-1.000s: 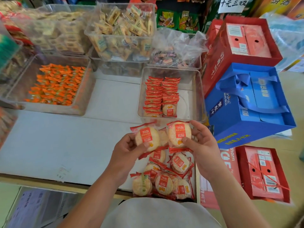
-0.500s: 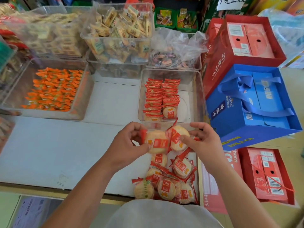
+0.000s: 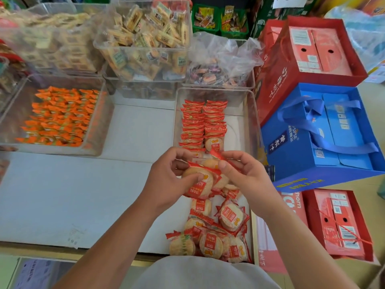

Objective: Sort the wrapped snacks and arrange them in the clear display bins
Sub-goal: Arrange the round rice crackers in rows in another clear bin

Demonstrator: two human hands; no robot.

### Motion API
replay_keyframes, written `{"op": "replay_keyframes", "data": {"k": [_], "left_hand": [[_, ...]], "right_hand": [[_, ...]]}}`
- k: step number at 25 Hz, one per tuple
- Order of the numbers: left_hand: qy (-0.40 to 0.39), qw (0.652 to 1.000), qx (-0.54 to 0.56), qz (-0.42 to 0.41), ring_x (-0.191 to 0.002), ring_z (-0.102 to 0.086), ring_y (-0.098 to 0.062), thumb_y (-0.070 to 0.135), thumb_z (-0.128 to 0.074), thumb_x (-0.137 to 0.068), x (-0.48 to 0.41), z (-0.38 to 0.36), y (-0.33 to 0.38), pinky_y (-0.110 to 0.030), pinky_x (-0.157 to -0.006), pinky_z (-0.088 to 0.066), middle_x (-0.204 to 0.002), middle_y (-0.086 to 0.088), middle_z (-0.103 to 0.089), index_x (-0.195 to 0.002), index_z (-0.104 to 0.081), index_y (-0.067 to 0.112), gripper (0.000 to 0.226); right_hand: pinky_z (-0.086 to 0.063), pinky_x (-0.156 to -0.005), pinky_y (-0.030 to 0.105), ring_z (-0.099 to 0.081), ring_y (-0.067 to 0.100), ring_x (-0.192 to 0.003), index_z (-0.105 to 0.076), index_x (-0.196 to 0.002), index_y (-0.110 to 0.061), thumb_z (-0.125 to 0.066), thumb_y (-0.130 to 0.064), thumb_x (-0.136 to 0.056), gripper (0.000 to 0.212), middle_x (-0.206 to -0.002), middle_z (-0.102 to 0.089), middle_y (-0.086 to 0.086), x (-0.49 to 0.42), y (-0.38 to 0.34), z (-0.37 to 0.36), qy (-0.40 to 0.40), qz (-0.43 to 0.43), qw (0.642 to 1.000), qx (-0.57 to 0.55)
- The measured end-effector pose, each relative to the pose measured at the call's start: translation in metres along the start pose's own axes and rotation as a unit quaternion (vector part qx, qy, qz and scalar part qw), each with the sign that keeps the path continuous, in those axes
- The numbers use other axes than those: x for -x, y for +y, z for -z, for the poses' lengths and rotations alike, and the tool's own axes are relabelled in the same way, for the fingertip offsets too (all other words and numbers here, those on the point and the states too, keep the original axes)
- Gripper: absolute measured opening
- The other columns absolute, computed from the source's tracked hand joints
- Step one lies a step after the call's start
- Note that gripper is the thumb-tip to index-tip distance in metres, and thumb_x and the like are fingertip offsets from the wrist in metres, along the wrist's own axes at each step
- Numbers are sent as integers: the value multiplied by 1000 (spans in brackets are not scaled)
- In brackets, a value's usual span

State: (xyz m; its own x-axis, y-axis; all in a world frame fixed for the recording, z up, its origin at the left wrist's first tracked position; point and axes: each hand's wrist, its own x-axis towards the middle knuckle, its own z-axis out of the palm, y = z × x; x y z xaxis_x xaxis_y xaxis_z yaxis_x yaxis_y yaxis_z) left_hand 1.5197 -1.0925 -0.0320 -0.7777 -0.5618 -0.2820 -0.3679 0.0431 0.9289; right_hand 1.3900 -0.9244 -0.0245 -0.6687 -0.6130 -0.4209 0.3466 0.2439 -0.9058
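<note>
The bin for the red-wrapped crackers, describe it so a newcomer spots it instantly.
Start at the blue gift box on the right. Directly left of it stands a clear bin. Unlike its neighbours, it holds two neat rows of red-wrapped crackers, its right side bare.

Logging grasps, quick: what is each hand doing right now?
Left hand: holding a wrapped rice cracker, thumb on its face.
Right hand: fingers pinching a second cracker by its red wrapper.

L hand [image 3: 166, 180] grips a wrapped round cracker [image 3: 198, 185]; R hand [image 3: 245, 176] pinches a 2nd pack [image 3: 211, 162]. The packs touch, at the near edge of the clear bin [image 3: 251, 122] w/ two rows of red packs [image 3: 203, 124]. A loose cracker pile [image 3: 214, 234] lies nearer on the white tabletop [image 3: 83, 195]. An orange-snack bin [image 3: 98, 130] sits far left.
</note>
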Motion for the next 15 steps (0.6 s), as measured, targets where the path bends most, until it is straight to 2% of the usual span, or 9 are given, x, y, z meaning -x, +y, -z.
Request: {"op": "replay_keyframes", "data": {"k": [2,5,8,10,12,15], "left_hand": [[15,1000,10,-21,-92,-69,-11,20,-94,-71,-4,-3,0,-25,-78,-61,-97,10,-72,-101,-65,34,45],[18,999,0,-46,-83,-64,-7,23,-94,-70,-12,-16,7,-22,-71,-56,-91,12,-70,-96,-67,31,38],[18,999,29,-39,-80,-65,-9,20,-91,-75,-30,-28,10,-23,-68,-57,-90,11,-71,-96,-68,27,32],[38,998,28,-35,-87,-67,-5,20,-82,-86,-46,-28,5,-20,-74,-57,-99,15,-72,-104,-68,28,24],[82,996,12,-13,-93,-66,0,21,-74,-93,-61,-19,-5,-15,-77,-56,-108,19,-69,-112,-65,30,23],[123,992,-27,12,-92,-62,5,17,-69,-96,-81,-6,-24,-6,-72,-50,-109,19,-66,-116,-60,33,27]], "right_hand": [[-62,-86,36,-74,26,-106,-64,-127,-12,-78,-13,-84,46,-114,-77,7,-2,-1,3,-50,-3,998,-29],[-62,-84,32,-75,23,-104,-63,-128,-15,-85,0,-78,56,-113,-76,3,-9,-4,4,-90,13,995,39],[-61,-80,28,-75,14,-96,-65,-123,-21,-89,-3,-76,56,-106,-76,-4,-25,-11,7,-57,36,989,134],[-60,-74,23,-73,7,-91,-67,-120,-26,-87,-4,-78,51,-102,-75,-9,-44,-17,16,18,44,984,171],[-58,-74,17,-70,2,-93,-66,-119,-31,-83,-7,-84,46,-104,-72,-15,-70,-19,27,74,56,972,217],[-47,-73,2,-67,4,-96,-62,-123,-26,-77,-6,-87,43,-107,-67,-16,-120,-4,36,53,43,952,298]]}}
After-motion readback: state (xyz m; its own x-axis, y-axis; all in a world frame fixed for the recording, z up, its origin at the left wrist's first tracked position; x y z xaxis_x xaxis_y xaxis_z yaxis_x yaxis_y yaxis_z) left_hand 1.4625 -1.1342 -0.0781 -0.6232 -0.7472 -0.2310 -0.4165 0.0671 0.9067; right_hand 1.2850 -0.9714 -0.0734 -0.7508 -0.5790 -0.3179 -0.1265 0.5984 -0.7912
